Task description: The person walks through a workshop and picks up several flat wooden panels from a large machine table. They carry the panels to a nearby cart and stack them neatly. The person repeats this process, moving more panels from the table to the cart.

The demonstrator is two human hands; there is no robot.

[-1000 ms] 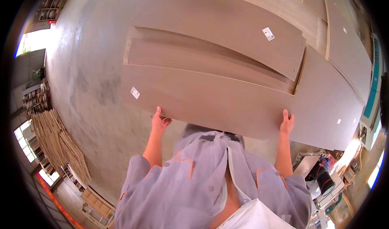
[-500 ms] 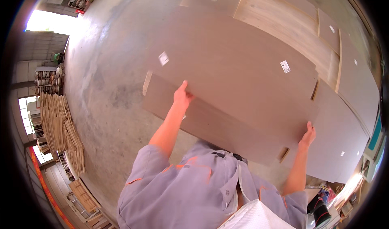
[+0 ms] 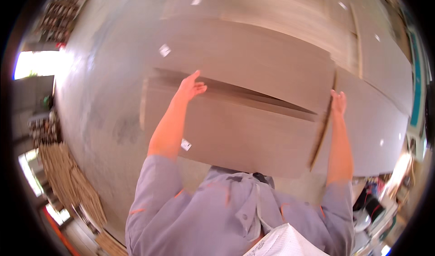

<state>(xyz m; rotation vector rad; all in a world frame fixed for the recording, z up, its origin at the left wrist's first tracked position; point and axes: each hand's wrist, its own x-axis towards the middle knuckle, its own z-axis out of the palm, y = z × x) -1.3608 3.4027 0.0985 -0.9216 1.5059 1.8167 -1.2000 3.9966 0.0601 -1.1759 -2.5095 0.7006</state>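
A long brown-grey panel (image 3: 244,43) with a white label lies across in front of me, its near edge slanting down to the right. My left hand (image 3: 192,86) is at that edge, thumb up over it and fingers apart above the dark gap. My right hand (image 3: 338,104) is at the panel's right end, fingers upright and slightly spread beside a narrow gap; whether it touches the panel is unclear. Nearer to me is a second brown-grey panel (image 3: 244,133), with a small label at its near left.
More grey panels (image 3: 371,120) lie to the right, and a pale wood surface (image 3: 290,16) shows beyond. Stacked brown sheets (image 3: 70,179) stand at the left over the concrete floor (image 3: 113,84). Bags and dark items (image 3: 374,201) sit at the lower right.
The long panel has shifted away from me, uncovering the nearer panel and a dark gap between them. Both hands have moved forward, and the left hand's fingers have spread. The view has turned somewhat.
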